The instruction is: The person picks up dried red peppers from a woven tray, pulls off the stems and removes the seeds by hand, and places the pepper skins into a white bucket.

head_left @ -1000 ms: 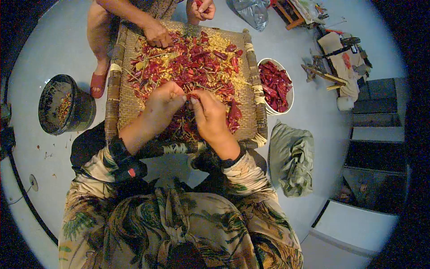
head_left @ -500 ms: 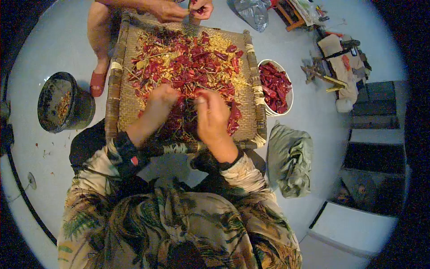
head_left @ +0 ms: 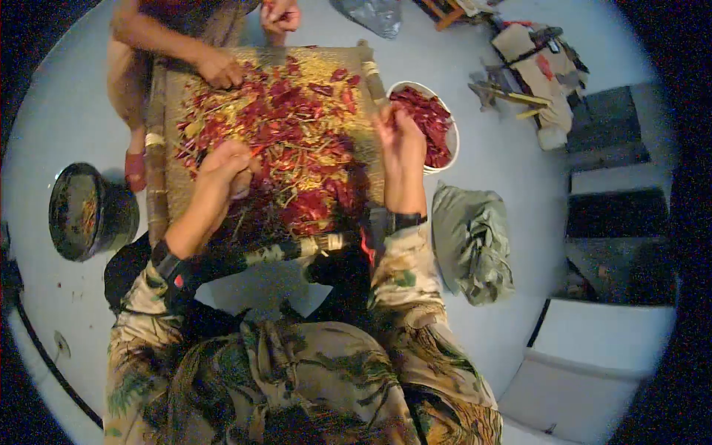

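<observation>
Left hand: we are pressing it into the dried chillies near the tray's 8 o'clock side, fingers bunched together. We cannot tell whether they are pinching a pod.
Right hand: we are holding it at the tray's 3 o'clock edge, fingers curling shut around a chilli pod.
Woven tray: it is carrying the chillies, heaped with stems and seeds.
White bowl: it is sitting at the tray's 3 o'clock, just beside our right hand, holding red chillies.
Other person's hand: it is touching the heap at 11 o'clock.
Black bucket: it is standing on the floor at the tray's 9 o'clock.
</observation>
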### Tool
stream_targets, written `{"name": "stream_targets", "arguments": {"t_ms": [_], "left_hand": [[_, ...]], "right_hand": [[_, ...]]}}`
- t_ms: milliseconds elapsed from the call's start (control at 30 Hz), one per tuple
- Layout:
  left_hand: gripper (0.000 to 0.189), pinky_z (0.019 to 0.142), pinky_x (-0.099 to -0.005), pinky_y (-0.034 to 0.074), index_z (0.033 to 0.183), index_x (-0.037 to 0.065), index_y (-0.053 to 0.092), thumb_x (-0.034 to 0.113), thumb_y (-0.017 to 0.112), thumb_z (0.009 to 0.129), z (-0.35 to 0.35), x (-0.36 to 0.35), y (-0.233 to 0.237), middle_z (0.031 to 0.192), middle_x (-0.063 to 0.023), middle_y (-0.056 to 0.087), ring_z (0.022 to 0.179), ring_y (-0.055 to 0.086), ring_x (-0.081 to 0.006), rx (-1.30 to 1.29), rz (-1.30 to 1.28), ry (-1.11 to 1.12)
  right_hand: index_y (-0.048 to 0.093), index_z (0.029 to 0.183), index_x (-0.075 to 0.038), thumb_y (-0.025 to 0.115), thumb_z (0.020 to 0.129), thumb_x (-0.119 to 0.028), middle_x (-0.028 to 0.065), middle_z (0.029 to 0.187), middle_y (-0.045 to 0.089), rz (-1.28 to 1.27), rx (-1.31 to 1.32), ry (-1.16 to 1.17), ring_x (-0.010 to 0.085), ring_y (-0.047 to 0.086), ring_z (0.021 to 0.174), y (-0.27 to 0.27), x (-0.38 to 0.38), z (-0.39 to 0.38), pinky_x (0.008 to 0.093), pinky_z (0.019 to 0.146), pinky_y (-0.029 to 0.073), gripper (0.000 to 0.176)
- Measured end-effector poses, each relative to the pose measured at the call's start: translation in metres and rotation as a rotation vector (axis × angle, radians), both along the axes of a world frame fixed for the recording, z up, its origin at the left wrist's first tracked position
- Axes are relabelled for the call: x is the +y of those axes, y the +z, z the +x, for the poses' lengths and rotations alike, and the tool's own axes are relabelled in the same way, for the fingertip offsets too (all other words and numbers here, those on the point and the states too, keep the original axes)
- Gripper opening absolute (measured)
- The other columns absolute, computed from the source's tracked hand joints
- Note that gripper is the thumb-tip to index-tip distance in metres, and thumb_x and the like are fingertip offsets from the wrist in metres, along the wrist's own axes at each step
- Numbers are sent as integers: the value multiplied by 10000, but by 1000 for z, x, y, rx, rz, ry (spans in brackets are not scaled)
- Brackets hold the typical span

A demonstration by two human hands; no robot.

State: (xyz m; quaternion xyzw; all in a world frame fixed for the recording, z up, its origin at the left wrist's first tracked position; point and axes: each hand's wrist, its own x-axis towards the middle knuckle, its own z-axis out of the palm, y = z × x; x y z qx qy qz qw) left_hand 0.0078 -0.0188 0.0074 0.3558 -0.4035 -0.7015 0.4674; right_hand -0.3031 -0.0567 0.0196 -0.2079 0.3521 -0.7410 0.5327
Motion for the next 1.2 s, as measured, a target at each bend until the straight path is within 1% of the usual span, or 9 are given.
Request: {"name": "stream_targets", "arguments": {"t_ms": [67, 233, 333, 367, 467, 633, 867, 1033, 1200], "left_hand": [[26, 432, -208, 269, 845, 75, 499, 100, 499, 854, -2, 7, 12, 661, -5, 516, 474, 353, -53, 44, 47, 10], [48, 466, -229, 312, 860, 38, 489, 61, 497, 819, 8, 4, 12, 742, -40, 540, 514, 388, -74, 39, 49, -38], [97, 499, -226, 328, 908, 30, 504, 68, 489, 820, 5, 9, 26, 788, -38, 548, 563, 414, -80, 36, 80, 7], [118, 511, -224, 332, 928, 28, 510, 73, 484, 822, 4, 10, 30, 802, -36, 550, 580, 422, -81, 32, 88, 25], [109, 594, -189, 350, 932, 61, 535, 114, 522, 839, 13, 3, 8, 873, -6, 524, 704, 424, -69, 187, 154, -66], [137, 525, -194, 324, 925, 75, 551, 199, 516, 877, 7, 14, 26, 811, 6, 521, 621, 413, -63, 70, 132, 63], [155, 434, -189, 253, 794, 115, 526, 234, 607, 852, 2, 5, 4, 644, 64, 453, 497, 352, -35, 3, 209, -89], [136, 410, -194, 231, 780, 127, 523, 201, 618, 843, -5, 7, -6, 603, 75, 421, 462, 323, -26, -170, 165, -178], [112, 404, -192, 225, 789, 141, 532, 189, 620, 839, -4, 8, -16, 606, 83, 430, 449, 320, -26, -159, 146, -204]], "right_hand": [[468, 1159, 80, 439, 940, -159, 165, 1034, 575, -54, -279, -147, 284, 554, 998, 6, -6, -33, 419, 938, 455, 326], [486, 1132, 118, 426, 958, -288, 196, 1128, 564, 126, 1243, -266, 268, 556, 975, -44, 12, -93, 314, 913, 425, 446], [492, 1124, 125, 481, 938, -249, 187, 1121, 572, 134, 1280, -309, 248, 567, 933, -32, 15, -84, 288, 886, 425, 418], [519, 1097, 113, 505, 908, -70, 131, 1052, 589, 165, 1283, -353, 220, 551, 1017, -21, 16, -71, 343, 925, 466, 263], [515, 1050, 85, 530, 861, -35, 142, 942, 579, 52, -106, -402, 217, 579, 830, -33, -2, -98, 354, 810, 522, 224], [547, 977, 15, 520, 859, -74, 84, 835, 570, 126, 132, -424, 171, 570, 713, -25, 14, -112, 335, 698, 553, 150], [609, 946, -18, 578, 863, -300, 67, 844, 622, 605, 1192, 395, 136, 604, 752, -14, 31, -71, 265, 655, 503, 296], [634, 976, 18, 676, 747, -439, 161, 931, 663, 270, 1858, 434, 307, 631, 886, -48, 43, -17, 398, 778, 479, 513], [662, 881, -3, 675, 754, -408, 139, 800, 657, 550, 1976, 749, 255, 627, 718, -57, 35, -10, 358, 651, 484, 425]]}}
